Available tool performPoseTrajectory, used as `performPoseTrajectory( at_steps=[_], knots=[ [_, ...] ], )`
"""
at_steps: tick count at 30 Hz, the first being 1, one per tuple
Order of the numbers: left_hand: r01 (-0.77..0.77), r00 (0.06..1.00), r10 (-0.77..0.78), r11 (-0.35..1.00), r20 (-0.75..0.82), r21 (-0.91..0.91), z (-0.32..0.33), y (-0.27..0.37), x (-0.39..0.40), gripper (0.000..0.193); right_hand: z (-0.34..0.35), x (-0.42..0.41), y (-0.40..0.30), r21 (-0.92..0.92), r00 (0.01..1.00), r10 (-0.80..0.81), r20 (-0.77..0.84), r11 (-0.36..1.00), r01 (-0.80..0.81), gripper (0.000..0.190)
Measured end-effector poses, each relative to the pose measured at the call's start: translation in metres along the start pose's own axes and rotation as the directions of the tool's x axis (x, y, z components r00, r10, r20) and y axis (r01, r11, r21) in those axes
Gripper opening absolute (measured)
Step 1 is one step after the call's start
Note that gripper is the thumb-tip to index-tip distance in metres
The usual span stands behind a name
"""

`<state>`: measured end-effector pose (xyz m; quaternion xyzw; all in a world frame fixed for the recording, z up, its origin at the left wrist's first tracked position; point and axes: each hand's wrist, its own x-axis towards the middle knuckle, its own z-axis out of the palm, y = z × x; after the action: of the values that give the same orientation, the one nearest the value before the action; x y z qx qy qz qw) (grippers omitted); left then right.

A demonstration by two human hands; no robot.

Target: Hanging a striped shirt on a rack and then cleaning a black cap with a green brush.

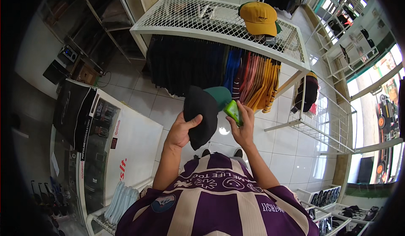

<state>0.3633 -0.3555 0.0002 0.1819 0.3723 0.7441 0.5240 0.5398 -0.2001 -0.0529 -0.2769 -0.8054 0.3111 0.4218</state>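
My left hand [183,130] grips a baseball cap with a black crown [202,119] and a green brim [221,96], its thumb pressed on the black fabric. The brim points away and to the right. In my right hand [244,125] is a bright green brush [233,112], pinched between thumb and fingers; its dark bristle side lies against or very close to the brim's edge. Whether it touches is hard to tell. Beyond both hands, a yellow cap [260,18] rests with a green one partly behind it on a white mesh-topped rack [196,33].
Clothes [190,63] hang under the mesh top. A glass display counter [126,144] stands on the left, with light blue hangers [121,201] near its lower end. At right is a white wire rack [329,133] with a dark cap [306,92]. White tiled floor [269,138] lies below.
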Motion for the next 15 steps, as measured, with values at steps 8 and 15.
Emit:
performPoseTrajectory(
  at_steps=[8,15],
  knots=[
    [-0.027,0.999,0.028,0.998,0.015,-0.062,0.002,-0.006,0.013,0.036,0.005,0.049,-0.048,0.105,0.985,-0.148,-0.091,0.982,0.158,0.069],
    [-0.077,0.996,0.077,0.997,-0.033,0.007,-0.002,0.001,0.02,0.033,0.02,-0.016,0.043,0.195,0.969,0.238,0.06,0.95,-0.245,0.053]
  ],
)
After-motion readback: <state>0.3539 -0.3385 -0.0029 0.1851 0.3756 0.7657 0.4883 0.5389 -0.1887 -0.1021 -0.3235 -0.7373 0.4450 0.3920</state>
